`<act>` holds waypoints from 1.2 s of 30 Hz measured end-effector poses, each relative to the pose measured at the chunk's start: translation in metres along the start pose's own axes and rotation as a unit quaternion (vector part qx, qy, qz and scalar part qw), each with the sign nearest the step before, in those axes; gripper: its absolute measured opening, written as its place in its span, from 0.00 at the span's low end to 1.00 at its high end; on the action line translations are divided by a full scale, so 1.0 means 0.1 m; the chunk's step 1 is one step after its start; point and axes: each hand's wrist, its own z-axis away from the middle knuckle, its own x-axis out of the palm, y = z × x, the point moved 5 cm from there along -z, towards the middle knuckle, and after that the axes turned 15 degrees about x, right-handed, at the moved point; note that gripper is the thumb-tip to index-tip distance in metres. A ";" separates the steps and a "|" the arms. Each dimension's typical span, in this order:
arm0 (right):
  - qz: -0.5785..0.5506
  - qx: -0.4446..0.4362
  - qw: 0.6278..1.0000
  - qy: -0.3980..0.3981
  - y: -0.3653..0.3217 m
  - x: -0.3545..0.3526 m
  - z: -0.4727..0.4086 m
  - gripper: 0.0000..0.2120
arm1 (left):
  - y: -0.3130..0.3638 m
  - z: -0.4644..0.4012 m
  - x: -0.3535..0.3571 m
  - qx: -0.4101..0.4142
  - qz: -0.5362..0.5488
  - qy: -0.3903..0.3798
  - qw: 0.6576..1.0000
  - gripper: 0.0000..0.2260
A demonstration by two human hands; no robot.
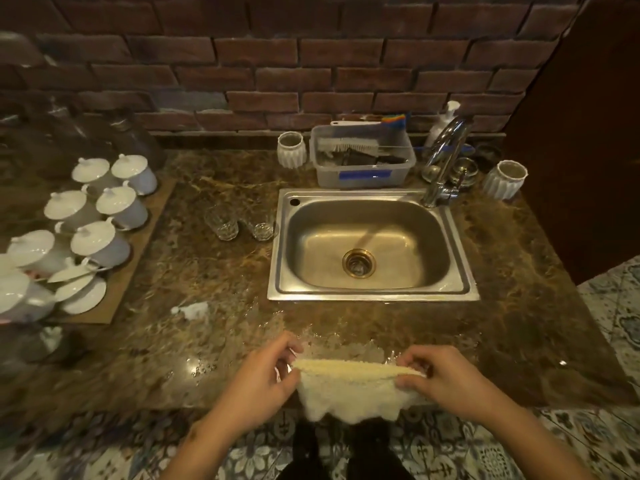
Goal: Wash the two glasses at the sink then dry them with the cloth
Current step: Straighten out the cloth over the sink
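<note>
Two clear cut glasses stand on the brown stone counter just left of the sink: the left glass (221, 223) and the right glass (262, 227), close together. The steel sink (460, 271) is dry-looking with a round drain, and its tap (445, 157) stands at the back right with no water running. Over the counter's front edge, my left hand (266, 379) and my right hand (446, 375) each pinch one end of a cream cloth (349, 393), which is stretched between them and hangs down. Both hands are far from the glasses.
A board at the left carries several white lidded cups (100, 242) and plates. Behind the sink sit a clear tub with brushes (362, 161), two white ribbed pots (291, 149) (504, 178) and a soap bottle (446, 119). A small white scrap (192, 310) lies on the counter.
</note>
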 end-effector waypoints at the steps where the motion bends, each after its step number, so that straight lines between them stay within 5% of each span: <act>1: -0.009 0.011 1.000 0.000 -0.01 0.00 -0.04 0.04 | -0.05 -0.03 0.01 -0.006 -0.002 0.000 1.000 0.14; 8: -0.006 0.051 0.994 0.094 -0.05 0.12 -0.88 0.06 | -0.55 -0.68 0.24 -0.090 -0.069 0.078 0.990 0.09; 12: 0.003 0.084 0.981 0.173 0.08 0.40 -1.10 0.25 | -0.71 -0.77 0.51 -0.118 -0.158 0.114 0.974 0.15; 20: 0.170 0.011 0.966 0.197 0.18 1.13 -1.16 0.29 | -0.88 -0.66 1.21 0.034 -0.316 0.012 0.948 0.26; 25: 0.162 -0.044 0.960 0.222 0.17 1.32 -1.33 0.27 | -0.97 -0.88 1.35 0.079 -0.344 -0.038 0.935 0.27; 36: 0.221 -0.025 0.961 0.163 0.33 1.49 -1.18 0.30 | -1.09 -0.62 1.50 0.016 -0.370 -0.121 0.921 0.27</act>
